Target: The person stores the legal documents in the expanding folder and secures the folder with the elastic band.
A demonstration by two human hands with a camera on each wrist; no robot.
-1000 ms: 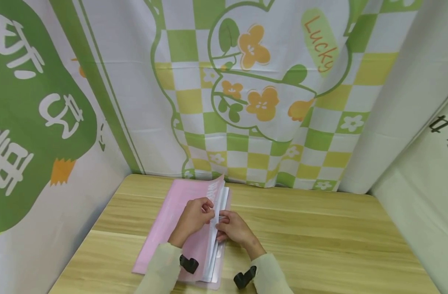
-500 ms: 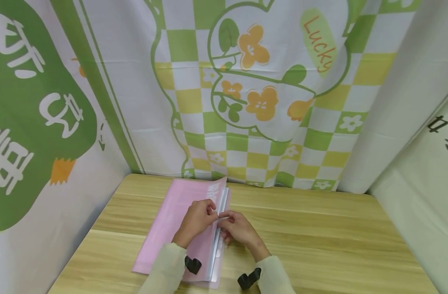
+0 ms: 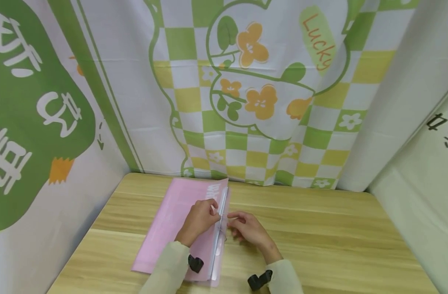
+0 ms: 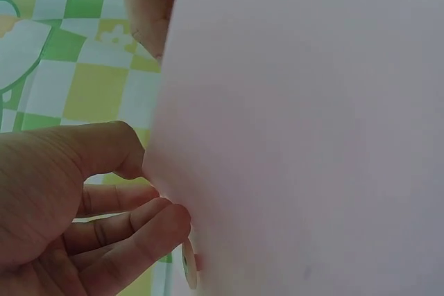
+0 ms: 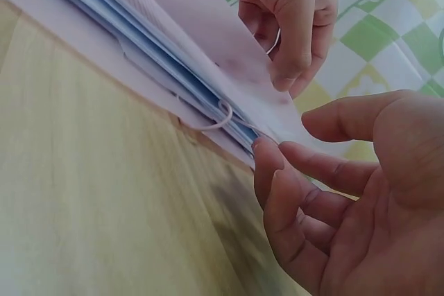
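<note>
A pink document folder (image 3: pixel 172 220) lies on the table with its cover down over a stack of pale sheets (image 3: pixel 216 249). My left hand (image 3: pixel 202 220) pinches the cover's free edge near the middle. Below those fingers a small pale disc (image 4: pixel 189 265) shows in the left wrist view. A thin looped cord (image 5: pixel 225 114) hangs at the folder's opening. Beside that opening is my right hand (image 3: pixel 250 229), its fingers loosely bent and its thumb apart from them. In the right wrist view its fingertips are by the cord; whether they touch it I cannot tell.
The wooden table (image 3: pixel 319 237) extends to the right of the folder. A checked green and yellow curtain (image 3: pixel 238 143) hangs behind its back edge, with pale printed cloth on both sides. Each wrist carries a small black camera (image 3: pixel 259 280).
The cover edge has come down to the right over the sheets. My right hand has drawn back to the right from the folder's edge; the left hand has shifted slightly right with the cover.
</note>
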